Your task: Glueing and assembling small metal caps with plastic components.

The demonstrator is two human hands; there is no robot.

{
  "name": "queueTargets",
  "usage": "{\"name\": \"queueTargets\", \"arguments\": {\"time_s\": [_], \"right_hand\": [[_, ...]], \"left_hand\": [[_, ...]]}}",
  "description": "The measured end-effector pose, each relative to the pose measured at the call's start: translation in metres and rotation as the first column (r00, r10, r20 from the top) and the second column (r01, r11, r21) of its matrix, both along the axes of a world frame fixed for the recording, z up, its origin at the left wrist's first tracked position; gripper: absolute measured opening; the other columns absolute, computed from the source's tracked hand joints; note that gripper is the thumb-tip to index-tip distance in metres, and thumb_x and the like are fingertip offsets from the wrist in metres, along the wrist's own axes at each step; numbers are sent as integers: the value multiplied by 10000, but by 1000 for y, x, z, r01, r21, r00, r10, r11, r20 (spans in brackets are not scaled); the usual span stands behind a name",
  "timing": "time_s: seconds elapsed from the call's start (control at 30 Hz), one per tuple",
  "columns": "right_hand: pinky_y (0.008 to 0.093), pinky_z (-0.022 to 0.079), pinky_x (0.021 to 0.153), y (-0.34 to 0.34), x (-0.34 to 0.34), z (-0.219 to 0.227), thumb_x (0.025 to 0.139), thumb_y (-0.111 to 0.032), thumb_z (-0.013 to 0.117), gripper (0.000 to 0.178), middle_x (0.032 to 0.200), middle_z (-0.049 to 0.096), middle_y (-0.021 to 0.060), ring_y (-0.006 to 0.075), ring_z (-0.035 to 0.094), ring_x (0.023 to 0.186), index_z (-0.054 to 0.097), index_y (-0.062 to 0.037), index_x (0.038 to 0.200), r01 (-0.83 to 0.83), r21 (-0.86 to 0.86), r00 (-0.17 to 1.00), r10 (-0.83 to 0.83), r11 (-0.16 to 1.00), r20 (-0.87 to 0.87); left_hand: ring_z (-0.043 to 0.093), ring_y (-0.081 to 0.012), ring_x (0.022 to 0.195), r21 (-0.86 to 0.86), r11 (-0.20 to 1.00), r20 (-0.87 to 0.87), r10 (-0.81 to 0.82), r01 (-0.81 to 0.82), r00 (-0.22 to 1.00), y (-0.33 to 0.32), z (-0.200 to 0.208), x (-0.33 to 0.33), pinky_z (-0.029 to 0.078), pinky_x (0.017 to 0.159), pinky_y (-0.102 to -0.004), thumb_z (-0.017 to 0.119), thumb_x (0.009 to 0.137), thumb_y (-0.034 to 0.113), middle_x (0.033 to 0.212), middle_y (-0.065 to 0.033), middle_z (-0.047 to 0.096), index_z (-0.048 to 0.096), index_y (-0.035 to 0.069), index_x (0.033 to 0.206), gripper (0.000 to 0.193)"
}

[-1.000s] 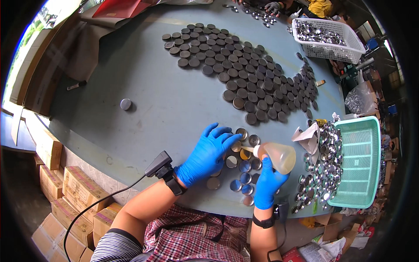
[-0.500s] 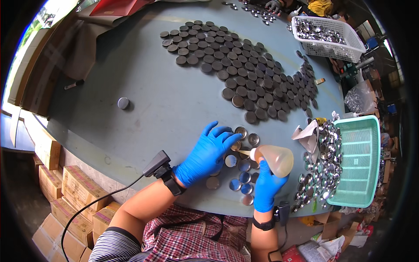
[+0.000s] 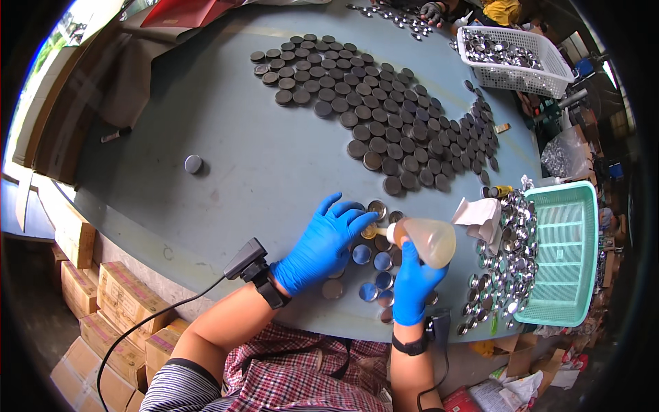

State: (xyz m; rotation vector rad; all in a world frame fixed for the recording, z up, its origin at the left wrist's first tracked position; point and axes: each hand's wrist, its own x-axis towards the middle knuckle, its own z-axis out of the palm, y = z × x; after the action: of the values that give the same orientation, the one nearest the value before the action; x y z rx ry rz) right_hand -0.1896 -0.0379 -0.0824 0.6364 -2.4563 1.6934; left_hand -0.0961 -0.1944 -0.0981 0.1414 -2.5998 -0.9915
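Note:
My right hand [image 3: 415,285], in a blue glove, is wrapped round a translucent squeeze bottle [image 3: 431,242] with amber liquid inside. The bottle lies tilted over, its narrow nozzle pointing left into a shallow round metal cap [image 3: 370,231]. That cap is pinched at its edge by my gloved left hand [image 3: 319,240], with some fingers stretched out; the fingertips beneath are partly hidden. Just beyond stands an open metal cap [image 3: 377,209]. Several silvery caps, among them a shiny cap [image 3: 368,292], lie between my hands and toward the table's near edge.
Many dark round caps [image 3: 395,134] spread across the table's middle. One lone cap [image 3: 193,163] sits at left. At right are a heap of shiny caps [image 3: 508,268], crumpled paper [image 3: 480,214] and a green basket [image 3: 587,254]. A white basket [image 3: 549,82] and another person's gloved hand [image 3: 431,12] are far off.
My right hand and the bottle have shifted slightly left and up, bringing the nozzle over the cap. My left hand has hardly moved.

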Motion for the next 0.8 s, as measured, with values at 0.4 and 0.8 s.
{"name": "queueTargets", "arguments": {"time_s": [0.4, 0.8], "right_hand": [[321, 497, 804, 30, 7, 7, 785, -22, 719, 345, 1038, 614, 101, 180, 597, 917, 568, 58, 1085, 159, -283, 962, -84, 946, 260], [331, 501, 739, 31, 15, 8, 733, -41, 777, 390, 952, 621, 104, 203, 603, 832, 558, 61, 1040, 144, -96, 984, -132, 985, 118]], "left_hand": [[463, -320, 1195, 38, 998, -10, 43, -42, 999, 22, 8, -14, 254, 1090, -510, 601, 614, -7, 1212, -121, 547, 465, 97, 1320, 726], [478, -302, 1181, -68, 998, -21, -10, 9, 1000, 27, -3, -17, 238, 1094, -536, 650, 639, 54, 1205, -142, 550, 459, 106, 1336, 724]]}}
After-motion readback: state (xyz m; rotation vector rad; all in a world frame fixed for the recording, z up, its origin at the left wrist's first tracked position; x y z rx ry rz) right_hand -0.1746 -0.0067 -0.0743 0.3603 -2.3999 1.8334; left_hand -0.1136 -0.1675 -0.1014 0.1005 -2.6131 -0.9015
